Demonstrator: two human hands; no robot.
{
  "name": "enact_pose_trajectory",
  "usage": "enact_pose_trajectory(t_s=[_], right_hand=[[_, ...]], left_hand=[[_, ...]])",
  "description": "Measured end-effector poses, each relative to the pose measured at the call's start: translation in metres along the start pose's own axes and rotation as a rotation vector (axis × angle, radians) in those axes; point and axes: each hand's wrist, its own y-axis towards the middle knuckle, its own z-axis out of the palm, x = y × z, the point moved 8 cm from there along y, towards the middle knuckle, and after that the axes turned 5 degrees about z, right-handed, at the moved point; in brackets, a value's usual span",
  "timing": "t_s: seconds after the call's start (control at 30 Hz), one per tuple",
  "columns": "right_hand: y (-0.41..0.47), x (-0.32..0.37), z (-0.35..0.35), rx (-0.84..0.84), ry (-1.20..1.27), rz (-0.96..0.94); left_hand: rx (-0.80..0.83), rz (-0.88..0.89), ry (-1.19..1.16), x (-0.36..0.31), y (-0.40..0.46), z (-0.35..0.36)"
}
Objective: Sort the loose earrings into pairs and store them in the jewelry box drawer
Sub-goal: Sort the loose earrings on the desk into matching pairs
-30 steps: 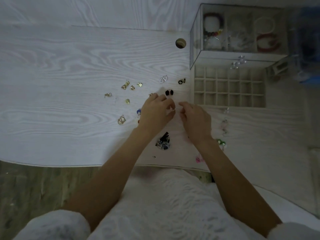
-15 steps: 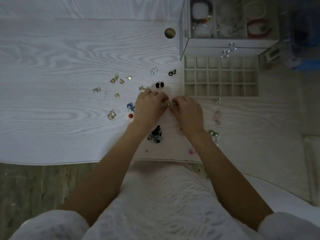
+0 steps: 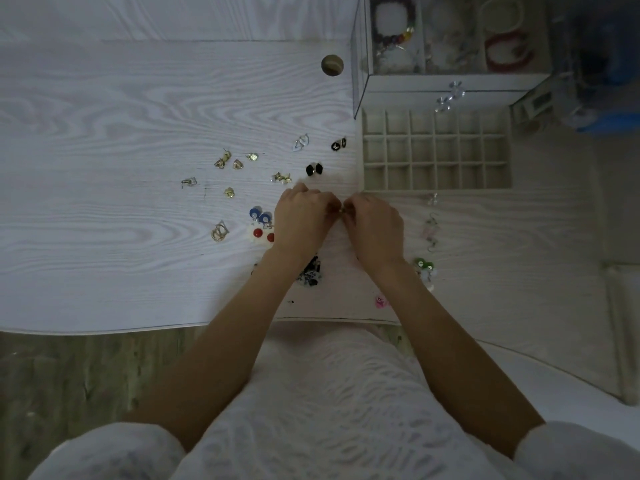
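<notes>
My left hand [image 3: 303,221] and my right hand [image 3: 375,226] meet fingertip to fingertip over the white table, pinching a small gold earring [image 3: 337,210] between them. The open jewelry box drawer [image 3: 437,150], a grid of small empty compartments, lies just beyond my right hand. Loose earrings are scattered to the left: several gold ones [image 3: 228,161], a black pair [image 3: 314,169], a black-and-gold pair [image 3: 338,144], a silver one [image 3: 300,142], blue discs [image 3: 260,215] and red-and-white ones [image 3: 259,233].
The clear jewelry box [image 3: 450,39] with bracelets stands behind the drawer. Dangling earrings [image 3: 431,230], a green one [image 3: 423,265], a pink one [image 3: 380,301] and a dark beaded piece [image 3: 311,271] lie near my wrists. A cable hole [image 3: 331,65] sits at the back.
My hands have come together, from slightly apart to fingertips touching around a small earring. The view has shifted so the drawer and box sit higher in the frame.
</notes>
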Motion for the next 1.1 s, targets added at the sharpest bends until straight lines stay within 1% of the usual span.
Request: enact_pose_trajectory(t_s=[0.13, 0.2, 0.3, 0.37, 0.47, 0.5, 0.57, 0.63, 0.7, 0.77, 0.83, 0.97, 1.1], right_hand=[[-0.002, 0.001, -0.008, 0.004, -0.014, -0.013], [-0.005, 0.006, -0.016, 0.022, -0.043, -0.071], [-0.007, 0.026, -0.039, 0.02, 0.014, -0.215], [-0.001, 0.045, -0.051, 0.043, 0.062, -0.291], [0.02, 0.082, -0.043, 0.095, 0.086, -0.402], [0.028, 0.094, -0.037, 0.098, 0.083, -0.43], [0.046, 0.113, -0.023, 0.103, 0.067, -0.466], [0.062, 0.131, -0.007, 0.121, 0.032, -0.489], [0.073, 0.147, 0.008, 0.132, -0.002, -0.513], [0.081, 0.155, 0.021, 0.145, -0.028, -0.519], [0.088, 0.156, 0.033, 0.167, -0.042, -0.509], [0.094, 0.154, 0.039, 0.157, -0.001, -0.489], [0.097, 0.148, 0.038, 0.172, 0.08, -0.418]], left_hand=[[0.037, -0.037, -0.049, -0.002, -0.003, -0.003], [0.018, -0.022, -0.086, 0.0, -0.006, -0.018], [-0.11, 0.023, -0.189, 0.011, -0.018, -0.058], [-0.185, 0.015, -0.213, 0.029, -0.029, -0.08], [-0.3, -0.141, -0.158, 0.083, -0.049, -0.102], [-0.298, -0.208, -0.127, 0.103, -0.053, -0.101], [-0.21, -0.316, -0.053, 0.137, -0.053, -0.094], [-0.119, -0.353, -0.013, 0.157, -0.049, -0.089], [-0.081, -0.343, -0.019, 0.159, -0.045, -0.088], [-0.07, -0.29, -0.004, 0.148, -0.04, -0.087], [-0.054, -0.278, 0.018, 0.137, -0.039, -0.079], [-0.105, -0.341, 0.086, 0.135, -0.04, -0.068], [-0.179, -0.37, 0.071, 0.139, -0.042, -0.07]])
